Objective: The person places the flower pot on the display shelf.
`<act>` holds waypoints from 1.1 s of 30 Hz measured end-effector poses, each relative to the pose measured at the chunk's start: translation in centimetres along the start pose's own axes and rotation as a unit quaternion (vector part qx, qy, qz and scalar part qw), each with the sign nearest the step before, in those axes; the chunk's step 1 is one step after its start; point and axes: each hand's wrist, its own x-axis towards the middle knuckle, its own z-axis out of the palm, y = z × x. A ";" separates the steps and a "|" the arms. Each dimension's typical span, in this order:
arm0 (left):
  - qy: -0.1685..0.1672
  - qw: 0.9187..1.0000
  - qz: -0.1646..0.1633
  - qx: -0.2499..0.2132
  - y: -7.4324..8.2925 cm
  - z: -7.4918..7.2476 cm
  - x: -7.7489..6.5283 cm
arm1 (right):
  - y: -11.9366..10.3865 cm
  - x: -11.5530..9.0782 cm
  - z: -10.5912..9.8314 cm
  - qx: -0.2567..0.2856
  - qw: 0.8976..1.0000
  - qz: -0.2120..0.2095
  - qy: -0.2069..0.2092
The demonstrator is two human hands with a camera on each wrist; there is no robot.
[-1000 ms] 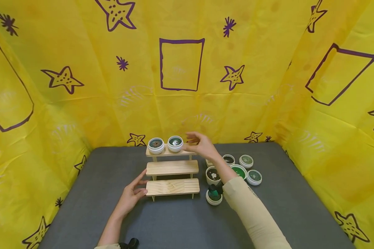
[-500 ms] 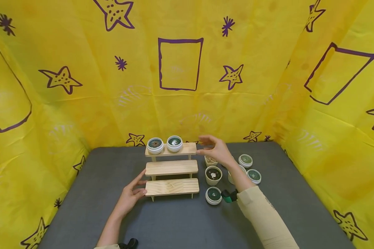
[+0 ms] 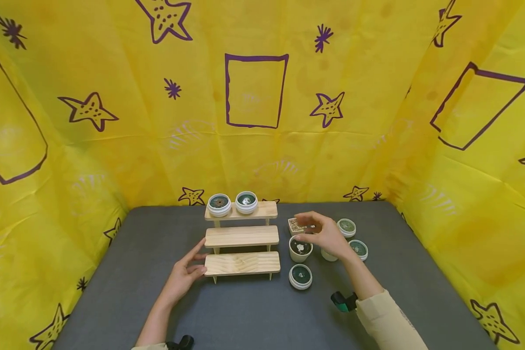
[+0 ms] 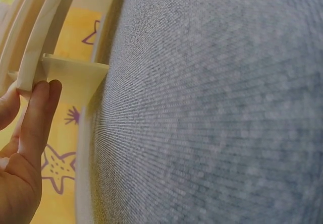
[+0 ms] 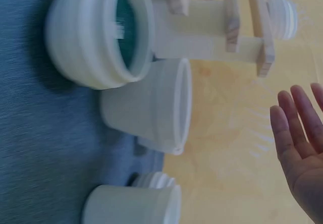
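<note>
A three-tier wooden display stand stands on the table, two round white pots, a left pot and a right pot, on its top tier. My left hand holds the stand's left end; in the left wrist view, thumb and fingers pinch the edge of a board. My right hand, holding nothing, is over the pots to the right of the stand, near a dark-filled cream pot. The right wrist view shows its fingers extended and apart from the pots.
Right of the stand are a square pebble-filled pot, a low green-filled pot, and two more low pots, a rear one and a front one. Another pot is partly hidden beneath my right hand. Yellow patterned cloth surrounds the grey table.
My right hand has moved from beside the top tier rightward and toward me, over the pots on the table. The left hand keeps its hold, and both pots stay on the top tier.
</note>
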 end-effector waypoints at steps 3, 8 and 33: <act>0.002 1.000 0.001 0.002 -0.1 0.0 0.0 | 0.7 -1.2 0.1 -0.005 1.000 0.004 -0.007; 0.001 1.000 0.007 0.005 0.0 0.0 0.0 | 1.7 -2.8 0.4 -0.004 1.000 -0.005 -0.020; -0.013 0.999 0.006 -0.035 -0.4 -0.4 0.1 | 7.2 -7.8 2.2 -0.005 0.997 0.034 -0.065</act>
